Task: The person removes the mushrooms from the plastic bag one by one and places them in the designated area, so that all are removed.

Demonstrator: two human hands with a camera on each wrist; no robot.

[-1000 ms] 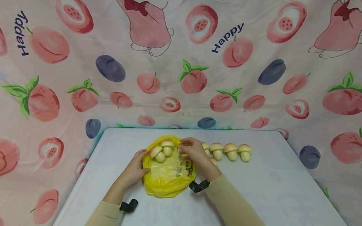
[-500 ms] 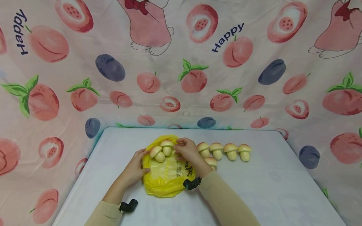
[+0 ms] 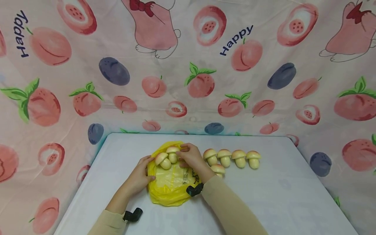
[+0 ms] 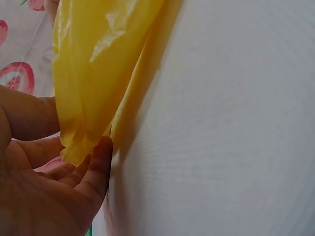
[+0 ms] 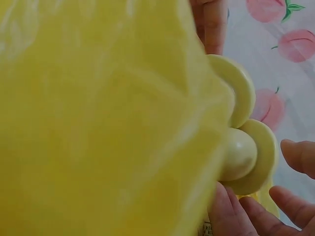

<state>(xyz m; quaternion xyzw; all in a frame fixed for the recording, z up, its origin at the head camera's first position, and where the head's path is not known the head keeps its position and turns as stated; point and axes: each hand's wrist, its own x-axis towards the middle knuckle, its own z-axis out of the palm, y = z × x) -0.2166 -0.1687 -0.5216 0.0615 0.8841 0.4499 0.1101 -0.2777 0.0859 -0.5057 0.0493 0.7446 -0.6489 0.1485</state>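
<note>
A yellow plastic bag (image 3: pixel 167 195) lies with its mouth spread wide in the head view. Two cream toy mushrooms with reddish caps sit inside: a left mushroom (image 3: pixel 165 163) and a right mushroom (image 3: pixel 172 157). My left hand (image 3: pixel 139 176) holds the bag's left rim between thumb and fingers; the left wrist view shows the yellow film (image 4: pixel 98 73) among the fingers. My right hand (image 3: pixel 192 160) reaches over the bag's right side, fingers beside the right mushroom. In the right wrist view its thumb stands apart from a mushroom (image 5: pixel 256 157), with fingertips close below it.
To the right of the bag, several more toy mushrooms (image 3: pixel 239 158) stand in a row on the white table (image 3: pixel 279 202), with a single mushroom (image 3: pixel 218 169) in front of them. A fruit-printed cloth (image 3: pixel 188 81) hangs behind the table.
My right hand has moved left, further over the bag toward the right mushroom, bringing the row's leftmost mushrooms into fuller view. The left hand has stayed at the rim.
</note>
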